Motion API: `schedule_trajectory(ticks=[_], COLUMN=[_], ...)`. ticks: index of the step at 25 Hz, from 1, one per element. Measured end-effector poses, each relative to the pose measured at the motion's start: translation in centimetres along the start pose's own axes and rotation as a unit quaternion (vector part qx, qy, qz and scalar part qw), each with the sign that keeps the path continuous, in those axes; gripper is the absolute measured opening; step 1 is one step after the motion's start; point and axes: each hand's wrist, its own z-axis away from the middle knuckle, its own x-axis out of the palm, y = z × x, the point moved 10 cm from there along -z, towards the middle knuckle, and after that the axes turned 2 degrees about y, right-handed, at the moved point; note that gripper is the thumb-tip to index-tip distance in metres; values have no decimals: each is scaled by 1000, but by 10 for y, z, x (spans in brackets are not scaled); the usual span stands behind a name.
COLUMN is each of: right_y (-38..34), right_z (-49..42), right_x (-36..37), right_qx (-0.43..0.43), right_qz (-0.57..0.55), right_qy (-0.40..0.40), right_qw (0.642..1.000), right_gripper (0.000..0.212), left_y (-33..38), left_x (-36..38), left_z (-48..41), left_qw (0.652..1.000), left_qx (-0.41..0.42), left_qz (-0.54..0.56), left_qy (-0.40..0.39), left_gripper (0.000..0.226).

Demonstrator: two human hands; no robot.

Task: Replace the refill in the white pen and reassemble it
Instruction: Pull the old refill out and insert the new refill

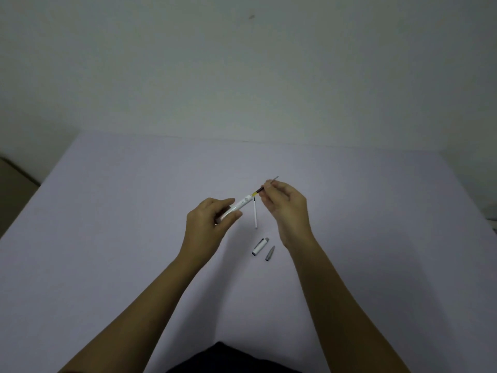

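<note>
White plastic pen barrel [240, 205] gripped in left hand [212, 220] above pale lilac tabletop [107, 238], dark thin refill [265, 187] pinched by right hand [286, 203] fingers at barrel's mouth, white spare refill [255, 215], white cap [259, 246] and grey tip cone [270, 253] laid below barrel.

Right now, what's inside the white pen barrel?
A refill runs into the open end of the white pen barrel, pinched by the right hand. Its inner length is hidden; the left hand covers the barrel's back end.

pen barrel [239, 205] rear — hidden in left hand [209, 222] | refill [265, 187] middle — covered by right fingers [271, 185]
</note>
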Motion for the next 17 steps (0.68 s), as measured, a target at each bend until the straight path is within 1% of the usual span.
schedule_trajectory(ticks=[3,5,7,8,9,10,12,13,15,17], right_y=[9,13,23,31,41,52,80,96,121,134], right_z=[7,7,-1,-8,-14,-19,-23,-25,-26,-27], right_x=[6,4,-13,-28,-46,-63,-88,-96,-104,-105], right_qx=[17,30,41,39,35,36,48,58,79,90], right_qz=[57,62,69,105,172,255,402,448,502,525], right_qy=[-33,-40,-8,26,65,100,129,125,108,103], right_qw=[998,997,997,993,982,961,905,883,854,840], right_gripper=[21,18,12,15,17,17,20,24,31,36], left_y=[0,-5,-7,-7,-6,-5,-2,-2,-2,-2], left_x=[-1,-1,-3,-3,-4,-5,-7,-8,-11,-14], left_z=[0,1,3,3,2,1,0,-1,-4,-7], left_qw=[1000,998,997,997,996,996,995,995,995,995], left_qx=[-14,-39,-51,-55,-58,-60,-62,-63,-64,-61], left_qz=[13,39,51,56,61,66,74,76,77,73], left_qy=[-3,-2,6,10,12,14,18,20,23,29], left_gripper=[18,16,15,14,13,12,12,12,12,13])
